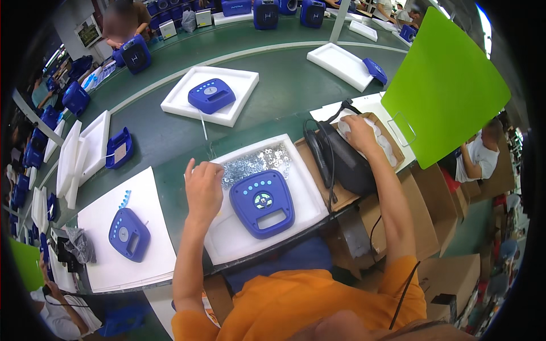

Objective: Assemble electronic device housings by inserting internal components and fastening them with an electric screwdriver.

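In front of me a blue plastic panel lies in a white foam tray. It has a row of light-blue buttons, a round centre with pale green segments and a handle slot. Small metal parts are heaped along the tray's far side. My left hand hovers over the tray's left edge, fingers curled and tips pinched; whatever they hold is too small to make out. At the right, my right hand reaches into a cardboard box of white round pieces, fingers bent, their tips partly hidden.
A black bag with cables lies between tray and box. A green board stands at right. Another blue panel rests on white sheets at left. Beyond, the green surface carries a foam tray with a blue panel.
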{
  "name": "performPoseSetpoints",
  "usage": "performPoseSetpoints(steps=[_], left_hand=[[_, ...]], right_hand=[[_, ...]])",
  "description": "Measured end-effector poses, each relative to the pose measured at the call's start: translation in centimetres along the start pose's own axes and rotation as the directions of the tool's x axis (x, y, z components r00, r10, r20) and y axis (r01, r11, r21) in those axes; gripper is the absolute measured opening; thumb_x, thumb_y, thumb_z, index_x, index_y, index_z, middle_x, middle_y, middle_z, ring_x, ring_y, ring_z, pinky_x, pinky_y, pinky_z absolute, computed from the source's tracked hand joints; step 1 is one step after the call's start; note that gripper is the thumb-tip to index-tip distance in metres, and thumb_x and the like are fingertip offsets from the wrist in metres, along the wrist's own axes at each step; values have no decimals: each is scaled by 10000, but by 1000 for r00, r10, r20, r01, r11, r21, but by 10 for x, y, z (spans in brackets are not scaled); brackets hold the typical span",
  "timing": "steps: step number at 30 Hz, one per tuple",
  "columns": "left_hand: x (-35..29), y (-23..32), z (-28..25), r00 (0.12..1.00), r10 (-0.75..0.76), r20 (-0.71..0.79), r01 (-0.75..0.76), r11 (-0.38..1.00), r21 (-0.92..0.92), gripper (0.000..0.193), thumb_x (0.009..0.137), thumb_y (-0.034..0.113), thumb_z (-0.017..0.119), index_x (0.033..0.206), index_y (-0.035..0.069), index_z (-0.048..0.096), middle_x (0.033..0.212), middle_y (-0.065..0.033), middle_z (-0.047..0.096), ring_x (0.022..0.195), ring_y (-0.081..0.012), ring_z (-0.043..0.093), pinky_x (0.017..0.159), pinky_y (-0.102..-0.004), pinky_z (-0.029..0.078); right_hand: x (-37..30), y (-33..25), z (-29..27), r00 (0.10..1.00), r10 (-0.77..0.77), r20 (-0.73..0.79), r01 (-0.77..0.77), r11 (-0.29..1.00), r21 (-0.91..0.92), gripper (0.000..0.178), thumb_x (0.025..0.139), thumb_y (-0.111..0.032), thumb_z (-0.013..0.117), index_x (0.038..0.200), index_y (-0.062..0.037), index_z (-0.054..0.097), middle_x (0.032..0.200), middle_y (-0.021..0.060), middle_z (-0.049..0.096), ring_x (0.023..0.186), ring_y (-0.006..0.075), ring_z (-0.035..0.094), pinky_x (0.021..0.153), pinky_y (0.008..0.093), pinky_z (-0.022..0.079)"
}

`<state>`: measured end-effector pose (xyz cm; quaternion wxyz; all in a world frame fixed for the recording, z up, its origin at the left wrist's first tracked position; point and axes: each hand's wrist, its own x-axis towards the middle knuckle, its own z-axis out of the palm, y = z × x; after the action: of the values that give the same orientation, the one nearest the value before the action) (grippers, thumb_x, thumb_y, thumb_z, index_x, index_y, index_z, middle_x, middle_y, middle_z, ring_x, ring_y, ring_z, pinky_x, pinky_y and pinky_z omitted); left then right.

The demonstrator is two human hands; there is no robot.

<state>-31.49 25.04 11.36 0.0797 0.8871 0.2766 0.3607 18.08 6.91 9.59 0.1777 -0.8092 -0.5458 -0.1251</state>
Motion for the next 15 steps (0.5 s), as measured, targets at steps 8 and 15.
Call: performPoseSetpoints(steps=[8, 15], left_hand=[[-11, -2, 16, 997, -78, 20, 80, 968, -238, 14, 1020, 46, 741, 1017, 56, 732, 976, -101, 754, 981, -336, 731, 1254, -580, 446], [-19, -5, 15, 993, -109, 46, 118, 921, -371, 30, 1015, 58, 760, 1024, 35, 743, 980, -117, 762, 991, -360, 740, 1211, -579, 495]], right_hand=[[11, 16, 1, 983, -108, 149, 117, 992, -55, 227, 957, -128, 792, 1177, -80, 761, 1156, 162, 763, 1125, 418, 751, 942, 541, 608], [-24, -38, -27, 992, -123, -6, 123, 992, 30, 209, 1060, -132, 716, 1231, -38, 793, 1169, 203, 801, 1118, 415, 761, 975, 507, 602]])
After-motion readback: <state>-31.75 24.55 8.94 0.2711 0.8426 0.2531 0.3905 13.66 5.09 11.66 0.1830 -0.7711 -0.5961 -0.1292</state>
